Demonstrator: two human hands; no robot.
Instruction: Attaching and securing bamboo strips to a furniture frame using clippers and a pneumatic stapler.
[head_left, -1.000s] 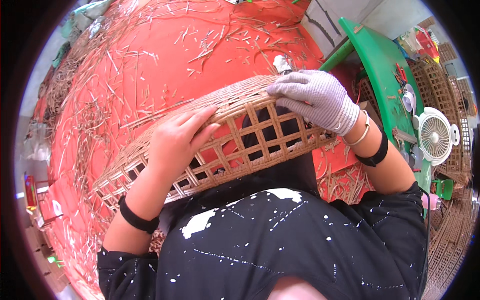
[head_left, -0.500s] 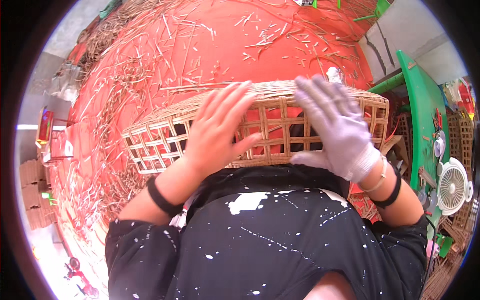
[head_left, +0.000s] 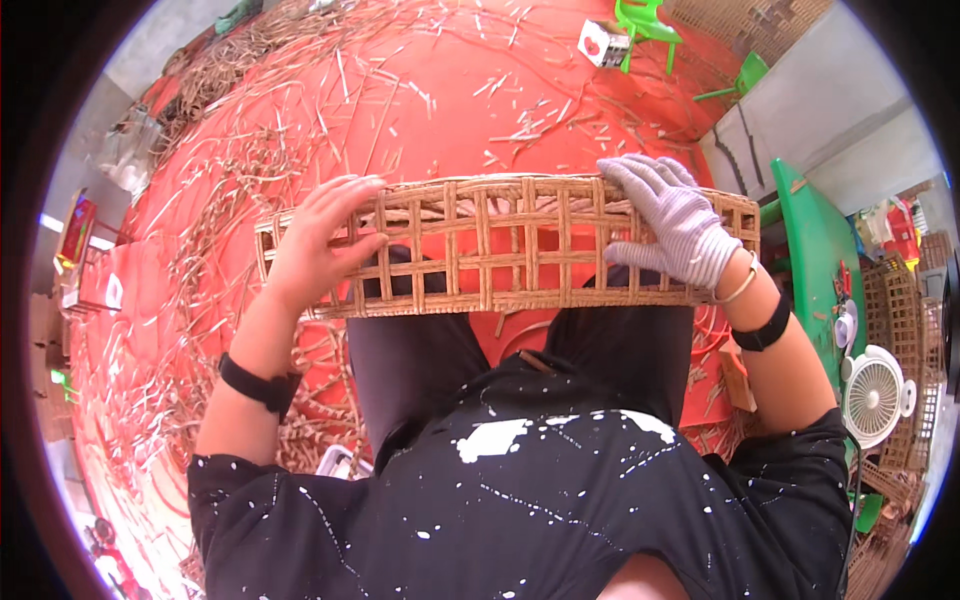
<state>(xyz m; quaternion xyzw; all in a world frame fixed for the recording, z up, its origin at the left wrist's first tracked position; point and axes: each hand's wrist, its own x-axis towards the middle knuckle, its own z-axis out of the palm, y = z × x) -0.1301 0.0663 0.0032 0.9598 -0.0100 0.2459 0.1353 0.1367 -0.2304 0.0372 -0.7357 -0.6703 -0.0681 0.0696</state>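
A woven rattan basket (head_left: 483, 262) with an open square lattice side is held crosswise over my thighs. My bare left hand (head_left: 318, 235) clasps it near the left end, thumb against the lattice and fingers reaching over the far upper edge. Toward the other end, my right hand (head_left: 685, 230) wears a pale striped glove. Its fingers bend over the upper edge while the thumb lies on the near lattice. Both palms hide parts of the weave, and the fingertips of neither hand show fully behind it.
Cut strips (head_left: 250, 190) of rattan lie scattered over the red floor covering (head_left: 440, 110). At the right stand a green table (head_left: 815, 250) and a white fan (head_left: 872, 397). A green chair (head_left: 648, 25) and a white box (head_left: 604, 44) are at the far side.
The basket has shifted away from my body, uncovering my thighs. My hands, more spread over the lattice before, now sit wider apart; the left moved outward to the left end.
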